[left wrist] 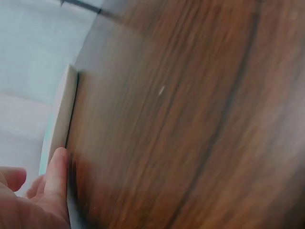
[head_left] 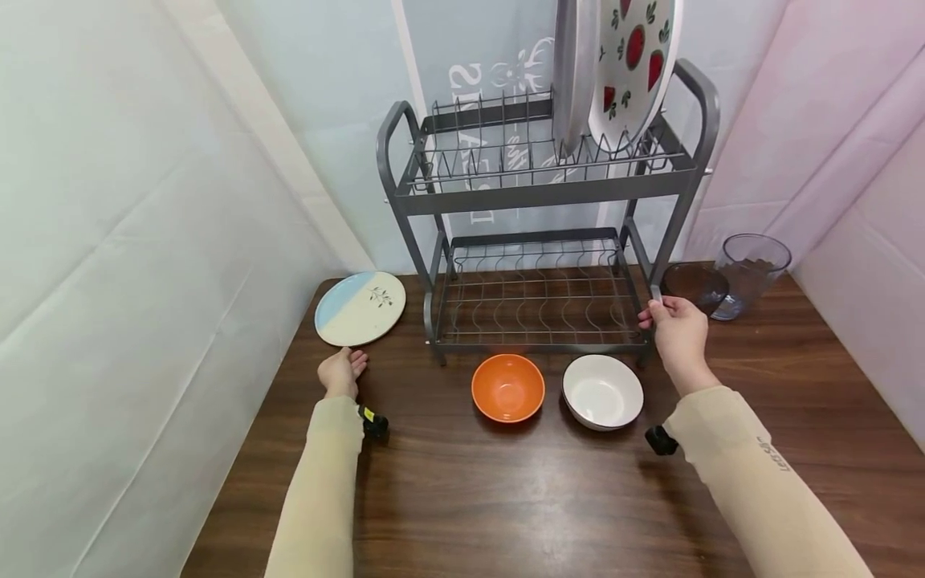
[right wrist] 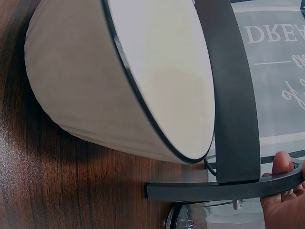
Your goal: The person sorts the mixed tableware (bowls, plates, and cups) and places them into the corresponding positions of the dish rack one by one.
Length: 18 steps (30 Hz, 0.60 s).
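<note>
At the left, my left hand (head_left: 341, 372) lies on the dark wooden table by the near rim of a round blue-and-white plate (head_left: 361, 309). Its fingers are extended; in the left wrist view the fingertips (left wrist: 59, 157) meet or nearly meet the plate's edge (left wrist: 63, 112). My right hand (head_left: 678, 333) grips the front right upright of a dark grey two-tier dish rack (head_left: 542, 197), with thumb and fingers around the bar in the right wrist view. A white bowl (head_left: 603, 391) with a dark rim stands just left of that hand, in front of the rack.
An orange bowl (head_left: 508, 388) sits beside the white one. Large plates, one with a red fruit pattern (head_left: 634, 72), stand upright on the rack's top tier. Behind the right hand are a clear glass (head_left: 755, 269) and a dark transparent dish (head_left: 695, 287). Pale cloth walls enclose the table.
</note>
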Each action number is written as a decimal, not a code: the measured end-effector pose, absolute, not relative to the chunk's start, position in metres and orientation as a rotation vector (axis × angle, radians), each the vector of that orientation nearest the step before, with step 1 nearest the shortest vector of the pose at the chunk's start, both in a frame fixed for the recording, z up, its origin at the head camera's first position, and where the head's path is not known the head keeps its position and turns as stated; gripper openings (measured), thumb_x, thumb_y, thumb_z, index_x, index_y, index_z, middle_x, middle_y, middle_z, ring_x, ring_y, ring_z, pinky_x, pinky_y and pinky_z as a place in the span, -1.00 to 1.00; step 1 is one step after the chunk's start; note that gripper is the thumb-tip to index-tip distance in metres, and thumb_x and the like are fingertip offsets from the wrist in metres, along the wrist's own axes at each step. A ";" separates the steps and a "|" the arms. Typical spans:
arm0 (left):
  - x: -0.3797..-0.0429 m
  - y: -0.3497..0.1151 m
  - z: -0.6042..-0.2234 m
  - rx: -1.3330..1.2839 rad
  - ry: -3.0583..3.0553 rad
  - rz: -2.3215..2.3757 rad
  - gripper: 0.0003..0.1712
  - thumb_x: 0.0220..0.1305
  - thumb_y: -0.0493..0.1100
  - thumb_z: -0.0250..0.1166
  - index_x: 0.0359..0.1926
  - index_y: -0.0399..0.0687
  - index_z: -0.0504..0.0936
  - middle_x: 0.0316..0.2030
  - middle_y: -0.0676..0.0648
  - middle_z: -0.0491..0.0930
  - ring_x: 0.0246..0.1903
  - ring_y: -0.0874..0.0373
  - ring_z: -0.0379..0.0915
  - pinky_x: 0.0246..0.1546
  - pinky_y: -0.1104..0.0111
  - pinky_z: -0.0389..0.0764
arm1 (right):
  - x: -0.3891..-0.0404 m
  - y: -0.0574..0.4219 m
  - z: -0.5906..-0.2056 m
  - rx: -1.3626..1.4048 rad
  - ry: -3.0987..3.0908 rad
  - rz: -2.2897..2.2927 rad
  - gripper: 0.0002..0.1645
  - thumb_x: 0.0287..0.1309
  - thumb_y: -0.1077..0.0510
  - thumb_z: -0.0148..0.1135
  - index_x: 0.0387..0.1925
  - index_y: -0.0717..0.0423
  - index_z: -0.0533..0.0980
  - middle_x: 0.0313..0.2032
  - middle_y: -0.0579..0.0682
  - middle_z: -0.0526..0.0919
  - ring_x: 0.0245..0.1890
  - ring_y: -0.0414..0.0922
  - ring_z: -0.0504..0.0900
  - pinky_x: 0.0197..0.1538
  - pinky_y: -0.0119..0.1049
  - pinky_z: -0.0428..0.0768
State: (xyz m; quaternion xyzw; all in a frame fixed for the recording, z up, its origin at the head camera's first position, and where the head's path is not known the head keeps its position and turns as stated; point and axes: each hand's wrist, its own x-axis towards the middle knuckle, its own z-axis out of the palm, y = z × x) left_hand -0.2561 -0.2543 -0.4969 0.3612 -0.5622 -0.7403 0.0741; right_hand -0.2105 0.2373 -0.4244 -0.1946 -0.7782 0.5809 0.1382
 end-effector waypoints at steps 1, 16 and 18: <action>-0.257 -0.257 -0.497 1.112 -1.686 -2.222 -0.51 0.31 -0.17 -0.07 0.22 -0.22 0.19 0.07 -0.27 0.41 -0.01 -0.01 0.46 -0.04 0.31 0.49 | -0.211 0.237 -0.424 -0.567 -2.261 1.668 -0.57 0.23 0.12 -0.10 -0.01 0.39 0.33 -0.71 -0.42 0.42 -0.69 -0.47 0.48 -0.46 -0.63 0.47; -0.280 -0.265 -0.494 1.270 -1.625 -2.257 -0.51 0.29 -0.16 -0.03 0.21 -0.22 0.17 -0.07 -0.19 0.53 -0.19 0.13 0.57 -0.20 0.43 0.55 | -0.212 0.235 -0.426 -0.599 -2.268 1.636 -0.59 0.23 0.10 -0.09 -0.04 0.34 0.36 -0.70 -0.40 0.43 -0.68 -0.46 0.48 -0.45 -0.62 0.48; -0.281 -0.265 -0.492 1.290 -1.617 -2.264 -0.50 0.28 -0.17 -0.03 0.21 -0.22 0.17 -0.02 -0.22 0.49 -0.13 0.09 0.54 -0.16 0.41 0.54 | -0.212 0.235 -0.426 -0.605 -2.274 1.631 -0.59 0.24 0.10 -0.10 -0.03 0.34 0.36 -0.69 -0.39 0.43 -0.67 -0.46 0.48 -0.44 -0.62 0.48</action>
